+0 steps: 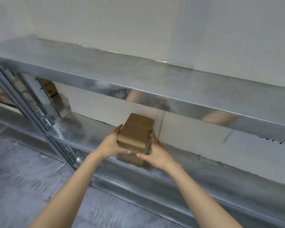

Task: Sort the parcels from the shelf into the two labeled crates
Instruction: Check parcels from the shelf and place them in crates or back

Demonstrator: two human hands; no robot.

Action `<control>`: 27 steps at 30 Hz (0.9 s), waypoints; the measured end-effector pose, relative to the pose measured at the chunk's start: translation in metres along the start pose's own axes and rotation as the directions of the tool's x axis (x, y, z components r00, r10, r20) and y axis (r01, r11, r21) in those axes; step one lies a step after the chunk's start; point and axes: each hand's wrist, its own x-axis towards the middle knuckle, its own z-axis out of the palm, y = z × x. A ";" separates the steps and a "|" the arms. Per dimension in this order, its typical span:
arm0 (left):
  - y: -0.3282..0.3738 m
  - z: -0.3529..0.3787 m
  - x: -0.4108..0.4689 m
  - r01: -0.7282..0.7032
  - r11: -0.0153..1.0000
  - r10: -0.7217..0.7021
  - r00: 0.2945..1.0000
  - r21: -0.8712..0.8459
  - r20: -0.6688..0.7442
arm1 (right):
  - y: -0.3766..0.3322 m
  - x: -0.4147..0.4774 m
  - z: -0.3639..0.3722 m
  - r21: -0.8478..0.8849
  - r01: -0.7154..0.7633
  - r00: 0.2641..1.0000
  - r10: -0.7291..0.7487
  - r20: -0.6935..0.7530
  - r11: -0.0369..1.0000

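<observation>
the brown parcel point(136, 132) stands near the front edge of the lower metal shelf point(82, 134). the left hand point(112, 143) grips it at 9 o'clock and the right hand point(156, 152) at 3 o'clock, fingers pressed together along its sides, thumbs on its front.

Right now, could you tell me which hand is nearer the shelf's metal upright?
Left. The left hand holds the side of the cardboard parcel facing the upright; the right hand holds the opposite side, farther away.
</observation>
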 end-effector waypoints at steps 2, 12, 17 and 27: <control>-0.003 0.002 0.003 -0.031 0.999 0.031 0.999 -0.032 -0.009 | 0.000 0.003 0.004 0.026 0.000 1.000 0.000 -0.014 1.000; 0.006 0.013 -0.007 -0.077 0.994 0.074 0.997 -0.081 -0.033 | 0.009 -0.009 0.006 0.199 -0.005 0.992 0.031 -0.126 0.980; 0.033 0.033 -0.019 -0.102 0.993 0.103 0.995 -0.065 0.010 | 0.021 -0.039 -0.011 0.212 -0.038 0.985 0.073 -0.159 0.977; 0.142 0.108 -0.052 -0.150 0.964 0.197 0.957 -0.221 0.211 | 0.060 -0.160 -0.086 0.334 -0.046 0.963 0.132 -0.237 0.941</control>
